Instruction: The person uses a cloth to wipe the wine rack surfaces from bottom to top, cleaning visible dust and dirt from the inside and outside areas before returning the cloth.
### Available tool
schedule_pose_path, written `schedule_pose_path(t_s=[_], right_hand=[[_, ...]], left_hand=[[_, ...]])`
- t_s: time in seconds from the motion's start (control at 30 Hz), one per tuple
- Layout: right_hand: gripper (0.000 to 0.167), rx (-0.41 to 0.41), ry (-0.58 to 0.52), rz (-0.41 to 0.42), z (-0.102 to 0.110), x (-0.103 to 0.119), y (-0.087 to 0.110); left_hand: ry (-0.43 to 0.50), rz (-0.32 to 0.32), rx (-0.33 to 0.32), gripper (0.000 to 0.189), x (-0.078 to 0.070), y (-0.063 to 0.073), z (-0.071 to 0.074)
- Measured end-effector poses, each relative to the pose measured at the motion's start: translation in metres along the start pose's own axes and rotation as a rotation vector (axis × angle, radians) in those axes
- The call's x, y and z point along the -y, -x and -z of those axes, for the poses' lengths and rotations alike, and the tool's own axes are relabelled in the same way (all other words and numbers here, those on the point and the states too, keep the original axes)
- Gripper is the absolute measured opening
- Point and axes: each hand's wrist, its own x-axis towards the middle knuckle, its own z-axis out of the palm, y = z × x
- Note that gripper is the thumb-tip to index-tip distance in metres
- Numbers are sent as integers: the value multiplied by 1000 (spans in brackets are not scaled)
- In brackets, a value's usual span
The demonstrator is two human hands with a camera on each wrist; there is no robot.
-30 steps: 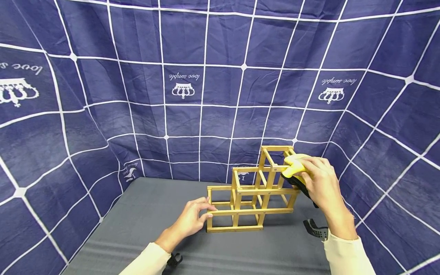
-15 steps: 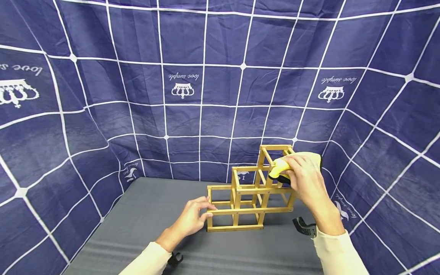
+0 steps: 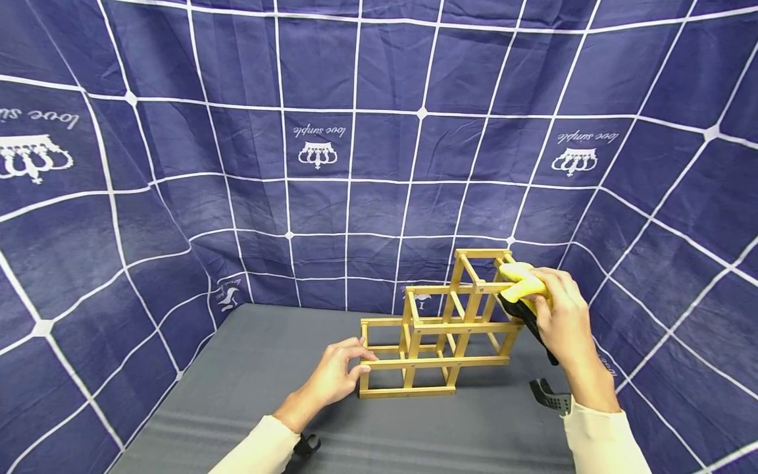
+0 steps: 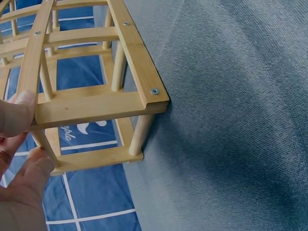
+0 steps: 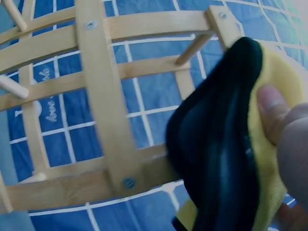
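Note:
A stepped wooden rack (image 3: pixel 435 362) of light slats and dowels stands on the grey surface. At its low left end, my left hand (image 3: pixel 331 376) pinches the corner; the left wrist view has the thumb (image 4: pixel 19 111) on a slat and fingers around the upright below. My right hand (image 3: pixel 565 322) grips a bunched cloth (image 3: pixel 526 286), yellow on one side and black on the other, at the rack's tall right end. In the right wrist view the black side of the cloth (image 5: pixel 216 139) overlaps a rack slat (image 5: pixel 108 91), and the thumb presses the yellow side.
Blue curtain (image 3: pixel 379 151) with a white grid surrounds the grey cloth-covered table (image 3: pixel 260 355) at the back and both sides. The curtain hangs close behind the rack. A black strap mount (image 3: pixel 549 396) juts from the right wrist.
My right hand with the cloth went left along the rack's upper part by half a second ago, then came back right. The left hand keeps its hold on the rack's end.

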Motion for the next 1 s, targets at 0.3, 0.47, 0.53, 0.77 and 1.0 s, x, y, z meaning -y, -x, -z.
schedule_pose_path(t_s=[0.3, 0.47, 0.53, 0.77, 1.0], right_hand=[[30, -99, 50, -403, 7, -16, 31], [30, -45, -1, -602, 14, -24, 59], [29, -22, -34, -651, 15, -25, 71], [30, 37, -66, -705, 9, -19, 95], [33, 75, -41, -742, 14, -10, 108]], left_hand=[[-26, 41, 45, 27, -4, -3, 5], [-44, 80, 43, 28, -22, -11, 10], [-40, 55, 2, 32, -33, -19, 10], [-67, -92, -140, 42, -70, -58, 2], [-212, -193, -84, 28, -84, -84, -11]])
